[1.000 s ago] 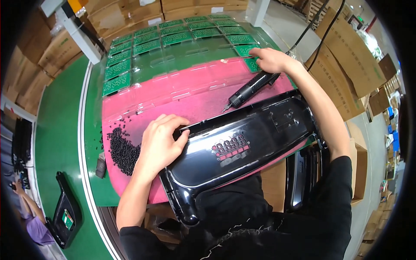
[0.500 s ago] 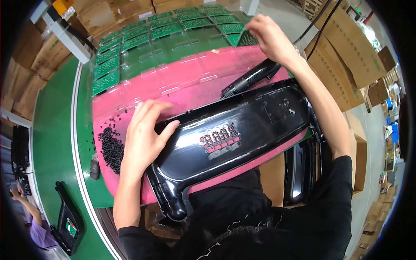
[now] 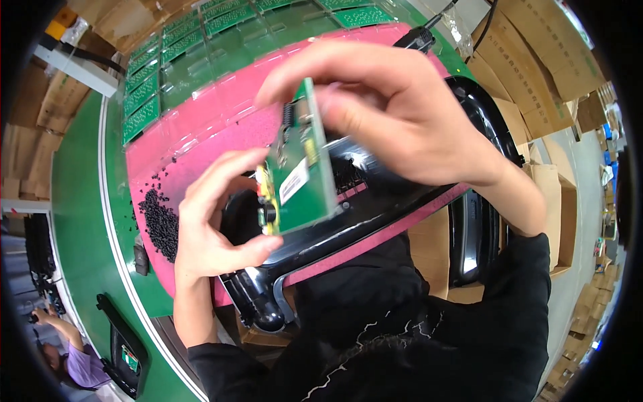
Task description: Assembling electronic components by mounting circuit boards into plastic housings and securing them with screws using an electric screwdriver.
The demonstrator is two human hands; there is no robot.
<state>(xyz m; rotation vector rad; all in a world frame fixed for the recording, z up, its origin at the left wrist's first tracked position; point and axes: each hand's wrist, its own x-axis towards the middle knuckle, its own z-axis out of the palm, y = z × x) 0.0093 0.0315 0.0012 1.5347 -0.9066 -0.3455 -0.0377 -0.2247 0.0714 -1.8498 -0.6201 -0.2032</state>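
Observation:
A green circuit board (image 3: 307, 194) with a white label and small parts on it is tilted up over the black plastic housing (image 3: 415, 174). My right hand (image 3: 402, 114) grips the board's upper edge between thumb and fingers, a little blurred. At the board's left side, my left hand (image 3: 207, 214) is curved with thumb and fingers spread apart. Its fingertips are close to the yellow and red parts (image 3: 266, 197) on the board's edge; whether they touch I cannot tell. Behind the board and hands, part of the housing, including most of its digit-shaped cutouts, is hidden.
Small black screws (image 3: 159, 224) lie heaped on the pink mat (image 3: 221, 147). Beyond are clear trays of green boards (image 3: 140, 114). A black electric screwdriver (image 3: 416, 39) lies at the far right. Black parts (image 3: 469, 248) sit in a carton at right. Someone in purple (image 3: 87, 365) works at lower left.
My right hand has come back from the trays with a circuit board and now holds it above the housing. My left hand has lowered slightly beside it. The view has shifted.

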